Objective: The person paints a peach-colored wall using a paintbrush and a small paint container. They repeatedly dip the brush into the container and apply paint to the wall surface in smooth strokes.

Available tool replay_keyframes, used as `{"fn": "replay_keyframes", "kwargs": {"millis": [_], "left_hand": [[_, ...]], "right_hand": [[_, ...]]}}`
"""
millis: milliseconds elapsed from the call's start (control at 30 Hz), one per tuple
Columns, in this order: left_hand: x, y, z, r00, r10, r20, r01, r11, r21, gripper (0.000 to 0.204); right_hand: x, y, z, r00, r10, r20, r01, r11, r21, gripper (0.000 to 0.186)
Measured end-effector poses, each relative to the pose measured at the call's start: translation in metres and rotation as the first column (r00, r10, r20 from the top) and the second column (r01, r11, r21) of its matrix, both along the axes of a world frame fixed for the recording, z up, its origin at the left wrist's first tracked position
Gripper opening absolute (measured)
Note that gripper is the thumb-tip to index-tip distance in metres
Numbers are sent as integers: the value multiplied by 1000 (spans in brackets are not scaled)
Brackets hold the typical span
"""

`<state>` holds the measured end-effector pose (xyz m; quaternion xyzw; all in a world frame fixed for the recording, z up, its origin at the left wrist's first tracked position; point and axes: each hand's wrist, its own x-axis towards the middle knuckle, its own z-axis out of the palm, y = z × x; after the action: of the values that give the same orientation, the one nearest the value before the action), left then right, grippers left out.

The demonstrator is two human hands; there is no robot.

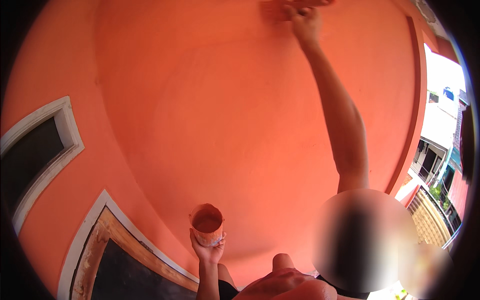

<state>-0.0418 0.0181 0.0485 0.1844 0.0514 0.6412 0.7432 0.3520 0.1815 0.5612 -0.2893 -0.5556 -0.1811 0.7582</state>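
Observation:
My left hand (208, 253) is wrapped round the lower part of a small paint pot (215, 236), held upright at waist height. The pot's outside is smeared with orange paint, and dark reddish-orange paint shows inside. High up, with the arm stretched out, my right hand (306, 26) grips a paintbrush (274, 11) at the top edge of the picture. Its wide bristle end is smeared by motion and lies against or very close to the orange wall (240, 130); I cannot tell which.
To the left, a side wall holds a white-framed window (75, 131) and a wooden door frame (127, 225) with a white surround. Beyond the wall's right edge stand buildings and a slatted yellowish fence (429, 215). A blurred patch (362, 240) covers the lower right.

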Motion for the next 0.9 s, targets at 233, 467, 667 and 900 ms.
{"fn": "replay_keyframes", "kwargs": {"millis": [233, 467, 667, 900], "left_hand": [[-11, 1, -10, 999, 40, 6, -40, 998, -47, 70], [10, 8, -11, 999, -27, 34, 27, 1000, 15, 76], [34, 10, -14, 994, -110, -8, 109, 992, -56, 72], [8, 0, -24, 997, -66, -45, 63, 997, -52, 73]], "right_hand": [[205, -37, -28, 687, -481, -546, 461, 868, -184, 53], [-4, -6, -25, 834, -536, 135, 475, 820, 321, 15], [-124, 1, -43, 833, -110, 542, -9, 977, 212, 4], [132, -15, -55, 876, -286, -390, 331, 942, 52, 41]]}}
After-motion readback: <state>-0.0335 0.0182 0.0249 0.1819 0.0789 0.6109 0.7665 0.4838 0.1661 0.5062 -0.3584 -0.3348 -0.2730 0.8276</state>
